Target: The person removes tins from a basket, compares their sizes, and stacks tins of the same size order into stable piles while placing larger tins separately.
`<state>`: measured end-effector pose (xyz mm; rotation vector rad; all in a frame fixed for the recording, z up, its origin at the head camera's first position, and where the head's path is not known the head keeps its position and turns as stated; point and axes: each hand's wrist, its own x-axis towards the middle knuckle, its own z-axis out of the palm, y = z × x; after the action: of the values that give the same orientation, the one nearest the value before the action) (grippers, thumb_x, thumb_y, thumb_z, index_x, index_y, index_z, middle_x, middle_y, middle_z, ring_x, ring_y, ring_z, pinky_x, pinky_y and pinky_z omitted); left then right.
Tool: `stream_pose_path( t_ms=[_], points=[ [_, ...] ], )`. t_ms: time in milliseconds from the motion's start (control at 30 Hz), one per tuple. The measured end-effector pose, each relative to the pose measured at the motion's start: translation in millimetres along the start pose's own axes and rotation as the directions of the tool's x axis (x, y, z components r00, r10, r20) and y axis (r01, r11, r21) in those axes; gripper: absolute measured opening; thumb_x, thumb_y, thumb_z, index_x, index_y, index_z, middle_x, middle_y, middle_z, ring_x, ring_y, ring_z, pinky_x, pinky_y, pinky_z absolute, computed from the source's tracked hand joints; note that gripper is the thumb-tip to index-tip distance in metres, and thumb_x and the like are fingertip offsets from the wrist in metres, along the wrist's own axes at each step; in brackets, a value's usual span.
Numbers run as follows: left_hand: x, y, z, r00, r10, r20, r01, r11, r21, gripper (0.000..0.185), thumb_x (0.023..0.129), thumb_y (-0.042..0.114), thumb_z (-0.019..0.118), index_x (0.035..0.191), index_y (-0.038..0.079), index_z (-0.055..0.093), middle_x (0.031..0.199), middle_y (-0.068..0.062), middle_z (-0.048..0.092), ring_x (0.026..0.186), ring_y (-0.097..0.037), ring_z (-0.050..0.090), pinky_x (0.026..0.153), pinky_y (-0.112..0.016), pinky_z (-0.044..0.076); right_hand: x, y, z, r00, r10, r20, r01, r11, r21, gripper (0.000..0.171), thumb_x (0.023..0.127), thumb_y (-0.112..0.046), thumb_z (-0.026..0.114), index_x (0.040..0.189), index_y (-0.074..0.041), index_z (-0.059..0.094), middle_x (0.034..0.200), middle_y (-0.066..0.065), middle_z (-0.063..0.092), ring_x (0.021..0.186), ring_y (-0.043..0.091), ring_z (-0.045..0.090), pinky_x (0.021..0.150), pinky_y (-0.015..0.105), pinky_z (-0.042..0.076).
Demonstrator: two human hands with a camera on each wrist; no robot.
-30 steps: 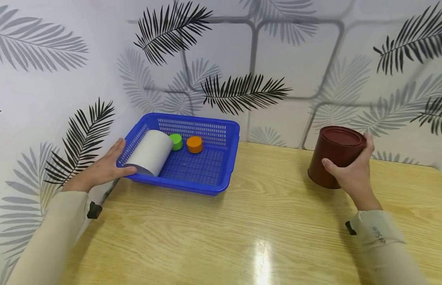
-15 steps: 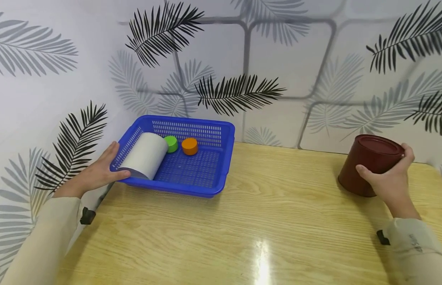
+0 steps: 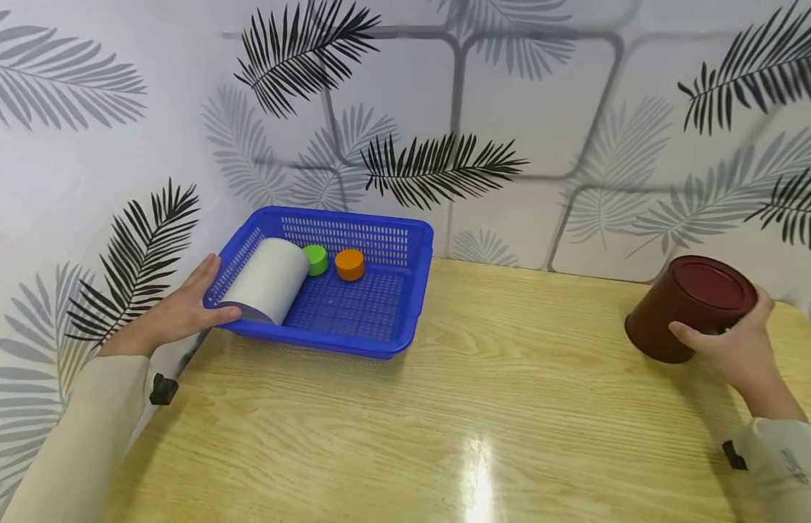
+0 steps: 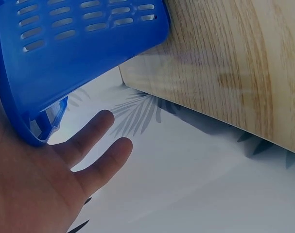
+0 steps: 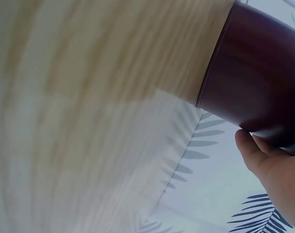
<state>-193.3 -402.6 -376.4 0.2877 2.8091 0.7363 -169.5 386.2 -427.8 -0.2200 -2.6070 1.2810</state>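
On the left, my left hand (image 3: 176,309) holds the near left corner of a blue plastic basket (image 3: 343,346). Its thumb lies over the rim, and in the left wrist view two fingers (image 4: 106,165) stretch out beneath the basket's wall. A white cylinder (image 3: 268,280) lies on its side within the basket, beside a green round block (image 3: 317,260) and an orange round block (image 3: 349,265). My right hand (image 3: 739,349) grips a dark red lidded can (image 3: 683,312) from its near right side; the can leans toward the right. The hand's far fingers are mostly hidden behind it.
A light wooden table (image 3: 458,392) lies under everything, and its left edge runs below the basket's left end. Behind it rises a wall (image 3: 536,109) printed with feather-like leaves. Light glares off the tabletop near the front.
My right hand has carried the dark red can to the right, and the can has tilted further over. The left hand stays at the basket's corner, and the basket's contents look unchanged.
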Motion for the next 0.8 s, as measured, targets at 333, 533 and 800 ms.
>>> stream_pose_path(
  t_ms=[333, 533, 800],
  points=[
    [0.8, 0.6, -0.7, 1.000, -0.001, -0.011, 0.001, 1.000, -0.001, 0.115, 0.094, 0.053, 0.067, 0.159, 0.007, -0.016, 0.165, -0.016, -0.021, 0.150, -0.041, -0.012, 0.113, -0.070, 0.008, -1.6, 2.9, -2.6, 0.998, -0.065, 0.023, 0.065, 0.998, -0.001, 0.106, 0.091, -0.022, 0.077, 0.155, -0.023, -0.008, 0.152, 0.026, 0.016, 0.138, 0.032, 0.026, 0.110, 0.032, 0.028],
    [1.6, 2.3, -1.2, 1.000, -0.005, -0.008, 0.005, 1.000, 0.005, 0.115, 0.093, 0.053, 0.066, 0.159, 0.006, -0.016, 0.165, -0.017, -0.021, 0.150, -0.041, -0.013, 0.113, -0.070, 0.008, -1.3, 2.4, -5.2, 0.996, -0.073, 0.049, 0.073, 0.997, -0.012, 0.107, 0.093, -0.022, 0.076, 0.156, -0.024, -0.011, 0.155, 0.028, 0.013, 0.138, 0.038, 0.026, 0.109, 0.029, 0.030],
    [3.1, -0.7, -1.3, 1.000, 0.008, -0.011, -0.007, 1.000, 0.013, 0.116, 0.093, 0.053, 0.067, 0.158, 0.003, -0.015, 0.164, -0.020, -0.020, 0.150, -0.041, -0.013, 0.113, -0.070, 0.008, -3.8, 0.2, -5.7, 0.995, -0.085, 0.054, 0.085, 0.996, -0.002, 0.105, 0.094, -0.020, 0.074, 0.158, -0.022, -0.009, 0.157, 0.030, 0.012, 0.142, 0.033, 0.026, 0.091, 0.004, 0.031]
  ],
)
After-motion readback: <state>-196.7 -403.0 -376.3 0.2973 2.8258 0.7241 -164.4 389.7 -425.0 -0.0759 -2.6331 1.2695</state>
